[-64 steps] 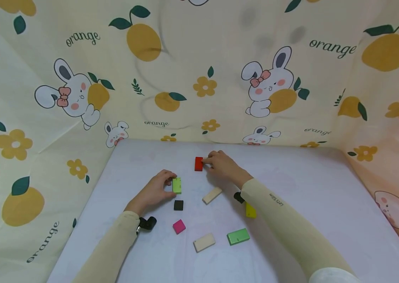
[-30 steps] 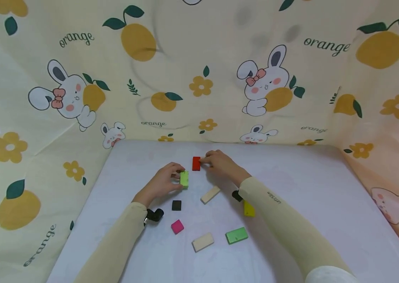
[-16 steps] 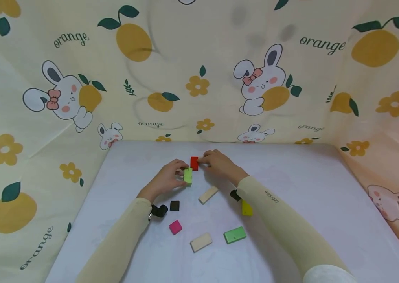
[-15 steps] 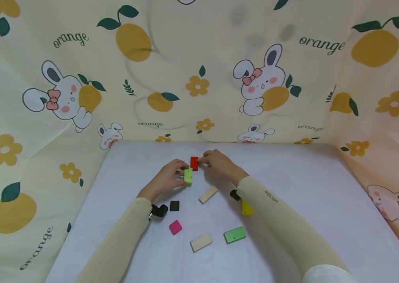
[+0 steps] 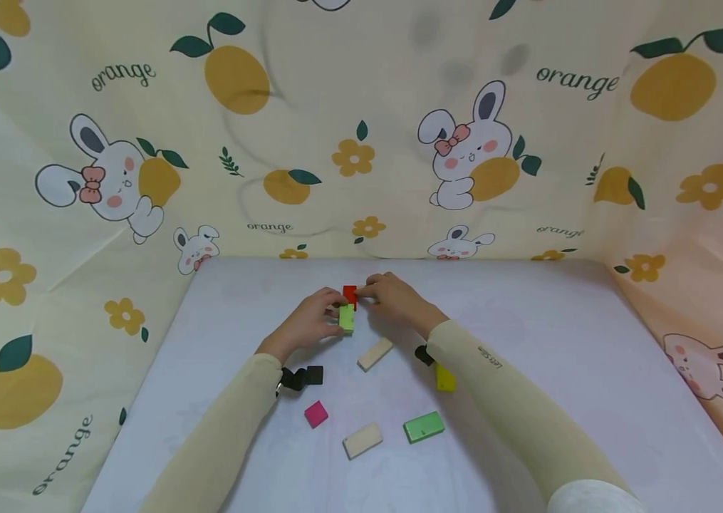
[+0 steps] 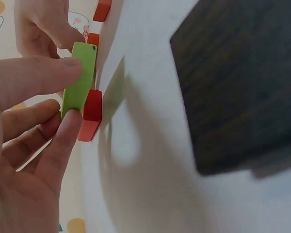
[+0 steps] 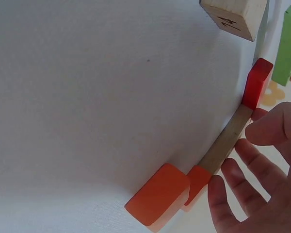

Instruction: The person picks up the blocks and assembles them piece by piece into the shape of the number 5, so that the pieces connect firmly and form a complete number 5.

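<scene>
My left hand (image 5: 310, 324) pinches a light green wooden block (image 6: 79, 80) between thumb and fingertips, holding it upright. In the head view the block overlaps the near end of a red block (image 5: 350, 293). That red block stands at one end of a row, followed by a plain wood strip (image 7: 227, 139) and an orange block (image 7: 198, 184). Along the strip's outer side rest the loosely bent fingers of my right hand (image 5: 396, 299), its index finger close to the red block. A second orange block (image 7: 160, 195) stands beside the row's orange end, hidden by the hand in the head view.
Closer in on the white table (image 5: 528, 342) lie a black block (image 5: 315, 375), a pink block (image 5: 316, 414), two pale wooden blocks, one near the middle (image 5: 375, 354), and a green block (image 5: 424, 427). The right sleeve partly covers a yellow block (image 5: 445, 377). Patterned cloth (image 5: 310, 142) rises behind.
My left hand has carried the light green block right and away from me, up to the red block. My right hand keeps its place by the row. The head view has shifted slightly.
</scene>
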{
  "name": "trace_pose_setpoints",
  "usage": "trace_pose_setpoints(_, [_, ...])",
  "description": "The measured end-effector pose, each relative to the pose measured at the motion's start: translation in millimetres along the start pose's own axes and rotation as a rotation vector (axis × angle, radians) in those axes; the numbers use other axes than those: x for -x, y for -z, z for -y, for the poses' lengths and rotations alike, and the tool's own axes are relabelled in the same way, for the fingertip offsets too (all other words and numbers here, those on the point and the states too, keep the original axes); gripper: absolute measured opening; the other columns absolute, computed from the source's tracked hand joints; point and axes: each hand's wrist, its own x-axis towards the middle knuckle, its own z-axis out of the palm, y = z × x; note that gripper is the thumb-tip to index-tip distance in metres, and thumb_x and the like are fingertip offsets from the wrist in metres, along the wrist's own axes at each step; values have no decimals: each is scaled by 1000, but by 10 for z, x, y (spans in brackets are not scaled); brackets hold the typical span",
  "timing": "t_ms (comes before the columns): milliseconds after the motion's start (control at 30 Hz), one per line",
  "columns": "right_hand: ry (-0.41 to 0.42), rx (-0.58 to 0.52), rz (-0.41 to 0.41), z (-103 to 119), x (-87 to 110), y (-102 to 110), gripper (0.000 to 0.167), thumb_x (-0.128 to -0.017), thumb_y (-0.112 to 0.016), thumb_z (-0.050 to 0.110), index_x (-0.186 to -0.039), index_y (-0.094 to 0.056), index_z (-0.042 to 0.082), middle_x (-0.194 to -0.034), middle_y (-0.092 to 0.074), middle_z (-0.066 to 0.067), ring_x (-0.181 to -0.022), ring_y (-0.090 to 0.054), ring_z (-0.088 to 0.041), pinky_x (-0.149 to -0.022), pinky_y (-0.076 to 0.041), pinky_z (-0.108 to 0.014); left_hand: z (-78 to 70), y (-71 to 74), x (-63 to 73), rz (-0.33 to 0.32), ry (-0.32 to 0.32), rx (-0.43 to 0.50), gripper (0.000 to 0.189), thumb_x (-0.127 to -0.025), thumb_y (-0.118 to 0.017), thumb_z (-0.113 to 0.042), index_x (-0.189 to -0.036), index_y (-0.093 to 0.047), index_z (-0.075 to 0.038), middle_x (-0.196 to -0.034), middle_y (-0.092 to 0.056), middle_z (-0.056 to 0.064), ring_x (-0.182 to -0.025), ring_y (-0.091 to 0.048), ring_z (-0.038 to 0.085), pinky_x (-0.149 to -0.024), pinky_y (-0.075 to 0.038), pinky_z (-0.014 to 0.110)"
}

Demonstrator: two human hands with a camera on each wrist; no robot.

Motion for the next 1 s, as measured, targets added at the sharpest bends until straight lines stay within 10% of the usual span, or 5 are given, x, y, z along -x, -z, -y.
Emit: trace_pose_setpoints(1000, [26, 24, -1, 36, 7, 45, 44, -106, -67, 10, -150, -68, 16, -148, -61, -15, -131, -54, -36, -115, -45, -46, 19, -82, -65, 49, -39, -165, 58, -93, -87, -10, -147, -67, -5, -147, -55, 9, -119, -64, 21, -107, -53, 37])
